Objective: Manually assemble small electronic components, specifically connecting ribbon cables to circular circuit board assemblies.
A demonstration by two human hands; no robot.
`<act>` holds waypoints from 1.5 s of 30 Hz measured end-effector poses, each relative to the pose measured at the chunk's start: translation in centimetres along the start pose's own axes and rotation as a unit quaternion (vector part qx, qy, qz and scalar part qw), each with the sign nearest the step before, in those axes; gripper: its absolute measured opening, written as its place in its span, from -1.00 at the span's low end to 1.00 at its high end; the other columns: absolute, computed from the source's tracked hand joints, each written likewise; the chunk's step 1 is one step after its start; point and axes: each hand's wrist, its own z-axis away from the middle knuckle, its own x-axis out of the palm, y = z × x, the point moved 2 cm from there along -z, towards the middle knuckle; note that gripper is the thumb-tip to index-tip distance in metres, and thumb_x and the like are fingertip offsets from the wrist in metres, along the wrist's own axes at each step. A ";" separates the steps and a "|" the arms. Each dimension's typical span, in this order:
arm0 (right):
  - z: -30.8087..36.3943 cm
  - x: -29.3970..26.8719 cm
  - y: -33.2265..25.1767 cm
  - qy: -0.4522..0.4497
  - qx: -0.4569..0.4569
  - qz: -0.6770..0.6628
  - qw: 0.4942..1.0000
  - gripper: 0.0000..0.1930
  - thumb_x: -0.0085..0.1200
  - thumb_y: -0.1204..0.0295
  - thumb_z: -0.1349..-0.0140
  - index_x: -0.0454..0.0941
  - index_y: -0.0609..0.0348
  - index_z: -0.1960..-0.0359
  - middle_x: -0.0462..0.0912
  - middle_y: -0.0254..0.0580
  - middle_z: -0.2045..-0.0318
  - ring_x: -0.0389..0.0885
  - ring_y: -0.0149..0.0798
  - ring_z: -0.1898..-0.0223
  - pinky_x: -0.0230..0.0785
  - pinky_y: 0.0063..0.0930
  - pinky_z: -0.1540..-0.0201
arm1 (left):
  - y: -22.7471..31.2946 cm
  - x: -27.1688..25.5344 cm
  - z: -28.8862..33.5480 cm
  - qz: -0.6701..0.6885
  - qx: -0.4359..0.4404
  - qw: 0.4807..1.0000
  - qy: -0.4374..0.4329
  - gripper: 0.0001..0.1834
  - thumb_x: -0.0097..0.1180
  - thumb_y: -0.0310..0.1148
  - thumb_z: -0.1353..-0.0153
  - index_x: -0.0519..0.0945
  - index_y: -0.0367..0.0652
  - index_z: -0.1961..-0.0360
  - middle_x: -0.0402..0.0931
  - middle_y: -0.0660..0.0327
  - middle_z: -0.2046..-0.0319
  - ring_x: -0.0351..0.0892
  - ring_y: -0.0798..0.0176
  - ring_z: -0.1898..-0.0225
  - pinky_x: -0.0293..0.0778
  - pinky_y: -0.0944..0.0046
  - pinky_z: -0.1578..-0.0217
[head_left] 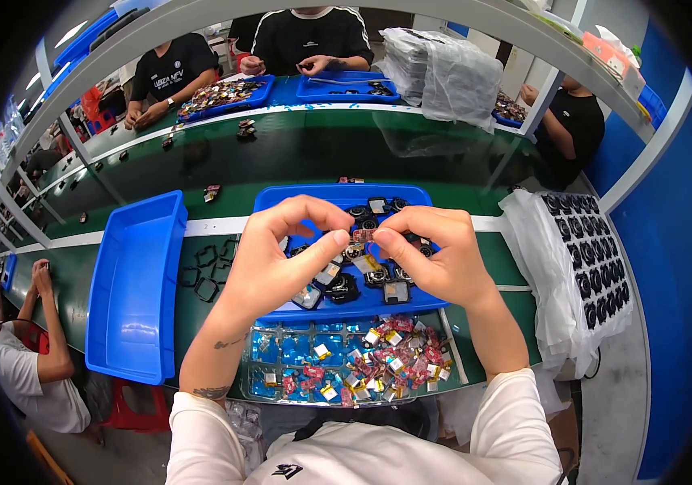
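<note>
Both my hands meet above a blue tray [281, 309]. My right hand [441, 250] is closed, its thumb and forefinger pinching a small red circuit board [363, 235]. At the board's left edge, the thumb and forefinger of my left hand [275, 257] close in a pinch on it. Just below the board shows a silver battery with yellow tape [368, 264]; whether it is joined to the board cannot be made out. In the tray lie several black camera-like units [342, 288] and square housings with pale faces [396, 292].
Near me, a clear compartment tray [288, 349] holds a heap of red boards with batteries [398, 364]. Black frames [208, 267] lie beside a blue bin [132, 299] at left. Black round parts fill a tray [588, 250] at right. Co-workers [311, 40] sit across the green belt [297, 145].
</note>
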 end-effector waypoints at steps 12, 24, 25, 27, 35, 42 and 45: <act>0.2 -0.9 0.1 -0.046 0.137 -0.120 0.982 -0.87 0.09 0.63 -0.15 0.53 0.35 0.25 0.61 -0.20 0.38 0.63 -0.43 0.38 0.47 -0.63 0.35 | -0.6 -0.3 -0.1 0.115 -0.006 0.993 -0.003 -0.85 0.20 -0.49 -0.12 0.46 -0.28 0.43 0.56 0.17 0.38 0.59 0.38 0.31 0.50 0.42 0.26; -0.2 -0.3 0.1 -0.002 -0.029 0.073 0.997 -0.86 0.20 0.66 0.02 0.61 0.28 0.37 0.65 -0.19 0.46 0.59 -0.39 0.50 0.40 -0.59 0.48 | -0.6 0.8 0.0 0.052 -0.036 0.996 -0.065 -0.74 0.25 -0.47 -0.07 0.54 -0.34 0.21 0.56 0.22 0.31 0.56 0.42 0.32 0.48 0.40 0.18; -0.1 -0.1 0.3 -0.004 -0.078 0.126 0.989 -0.86 0.22 0.65 0.04 0.60 0.27 0.39 0.65 -0.18 0.47 0.58 -0.35 0.53 0.39 -0.57 0.49 | -1.0 0.9 -0.1 0.047 -0.042 0.997 -0.050 -0.78 0.26 -0.47 -0.06 0.59 -0.35 0.27 0.59 0.21 0.36 0.56 0.43 0.33 0.49 0.40 0.21; 0.0 0.2 1.0 0.002 -0.075 0.127 0.989 -0.89 0.21 0.60 0.02 0.58 0.23 0.41 0.62 -0.19 0.50 0.57 -0.27 0.52 0.37 -0.50 0.47 | -1.3 1.0 -0.3 0.018 -0.034 0.999 -0.034 -0.80 0.27 -0.48 -0.04 0.60 -0.33 0.31 0.59 0.21 0.40 0.56 0.42 0.34 0.49 0.40 0.24; 0.5 0.5 1.5 -0.012 0.182 -0.153 0.971 -0.90 0.19 0.53 -0.11 0.55 0.32 0.41 0.62 -0.20 0.48 0.59 -0.44 0.46 0.43 -0.62 0.44 | -0.1 0.9 -0.3 -0.177 0.137 0.975 0.002 -0.87 0.27 -0.51 -0.01 0.63 -0.29 0.38 0.59 0.18 0.49 0.57 0.39 0.41 0.47 0.42 0.36; 0.8 1.2 1.5 -0.029 0.217 -0.400 0.890 -0.81 0.18 0.40 -0.17 0.49 0.25 0.47 0.55 -0.23 0.56 0.54 -0.47 0.53 0.38 -0.66 0.50 | -1.6 0.5 -0.2 0.184 -0.073 0.976 -0.096 -0.85 0.26 -0.46 -0.08 0.62 -0.33 0.35 0.61 0.21 0.42 0.57 0.44 0.35 0.49 0.47 0.32; 1.0 1.6 1.6 -0.031 0.250 -0.414 0.875 -0.77 0.16 0.32 -0.20 0.48 0.22 0.47 0.53 -0.28 0.59 0.48 -0.51 0.58 0.31 -0.69 0.54 | -1.8 0.3 -0.2 0.193 -0.119 0.969 -0.101 -0.85 0.27 -0.46 -0.08 0.63 -0.30 0.34 0.61 0.22 0.42 0.58 0.44 0.35 0.48 0.49 0.33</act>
